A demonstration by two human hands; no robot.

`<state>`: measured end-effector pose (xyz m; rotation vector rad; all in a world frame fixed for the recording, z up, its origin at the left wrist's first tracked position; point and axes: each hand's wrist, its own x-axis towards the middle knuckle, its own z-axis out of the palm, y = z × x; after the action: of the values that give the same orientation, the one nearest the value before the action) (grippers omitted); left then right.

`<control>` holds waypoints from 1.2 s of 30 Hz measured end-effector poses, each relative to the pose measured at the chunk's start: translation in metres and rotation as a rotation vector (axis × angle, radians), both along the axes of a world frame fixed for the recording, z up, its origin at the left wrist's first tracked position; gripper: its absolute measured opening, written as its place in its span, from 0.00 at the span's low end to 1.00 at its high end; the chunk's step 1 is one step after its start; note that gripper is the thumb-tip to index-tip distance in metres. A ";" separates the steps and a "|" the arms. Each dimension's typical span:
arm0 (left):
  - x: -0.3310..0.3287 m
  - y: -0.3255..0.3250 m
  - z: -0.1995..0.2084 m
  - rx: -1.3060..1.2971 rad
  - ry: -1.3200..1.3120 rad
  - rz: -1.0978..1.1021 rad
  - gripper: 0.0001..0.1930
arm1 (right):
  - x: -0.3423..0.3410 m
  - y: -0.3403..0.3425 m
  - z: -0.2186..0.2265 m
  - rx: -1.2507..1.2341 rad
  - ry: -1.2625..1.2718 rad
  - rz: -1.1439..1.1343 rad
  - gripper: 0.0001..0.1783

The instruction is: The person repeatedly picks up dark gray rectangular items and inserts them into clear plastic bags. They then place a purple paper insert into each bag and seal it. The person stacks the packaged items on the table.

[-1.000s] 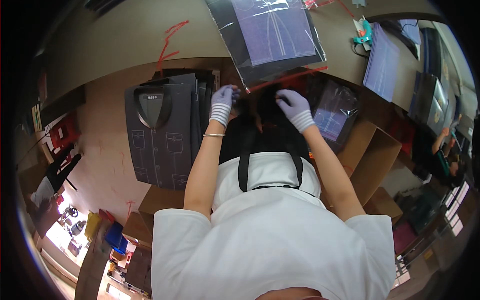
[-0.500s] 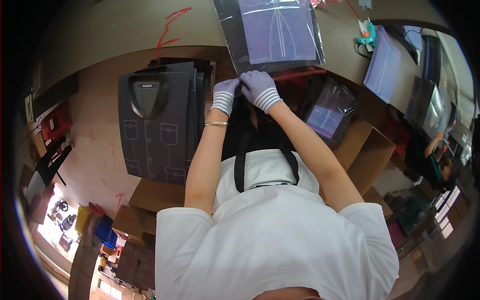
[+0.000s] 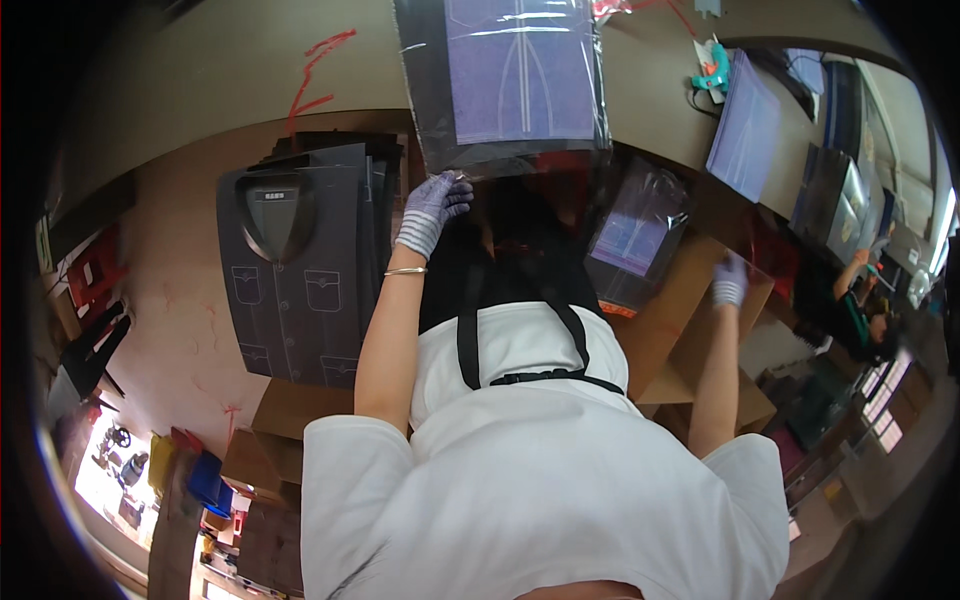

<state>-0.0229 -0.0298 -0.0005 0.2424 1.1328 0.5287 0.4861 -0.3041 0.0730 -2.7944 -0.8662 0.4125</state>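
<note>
**Left hand at the bagged garment, right hand out over the carton**

Much is masked from where I sit. My white-clad torso fills the lower half of the view, and a black apron hides the table edge below my left hand (image 3: 432,210). That gloved hand rests at the near edge of the clear-bagged garment (image 3: 515,80), fingers curled against the plastic; I cannot tell whether they actually pinch it. The bag's top is cut off by the frame, and glare streaks blur its surface. My right hand (image 3: 730,282) is blurred over the open cardboard carton (image 3: 700,330); it looks loosely closed, but I cannot tell if it holds anything. Another bagged piece (image 3: 640,225) stands in the carton, partly in shadow.

Beside my left arm lies a stack of dark folded shirts (image 3: 290,270), well apart from the bagged garment. A co-worker (image 3: 860,300) at the far right is small and dim.

Half a second ago both hands met at the bag's near edge; now the right has swung away to the carton while the left has stayed put.
</note>
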 end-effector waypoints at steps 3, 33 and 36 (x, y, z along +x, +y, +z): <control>-0.003 -0.004 -0.004 0.066 -0.201 0.028 0.15 | -0.129 0.051 -0.012 -0.503 0.754 0.473 0.23; 0.041 0.047 0.041 0.459 0.112 0.050 0.16 | -0.203 0.334 0.175 0.812 0.426 0.711 0.17; 0.079 0.032 0.094 0.616 -0.018 -0.219 0.15 | -0.137 0.267 0.214 0.461 0.593 0.576 0.13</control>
<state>0.0561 0.0019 0.0937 0.8821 0.8864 0.6714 0.3487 -0.0368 0.2870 -1.8160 -1.3689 0.9225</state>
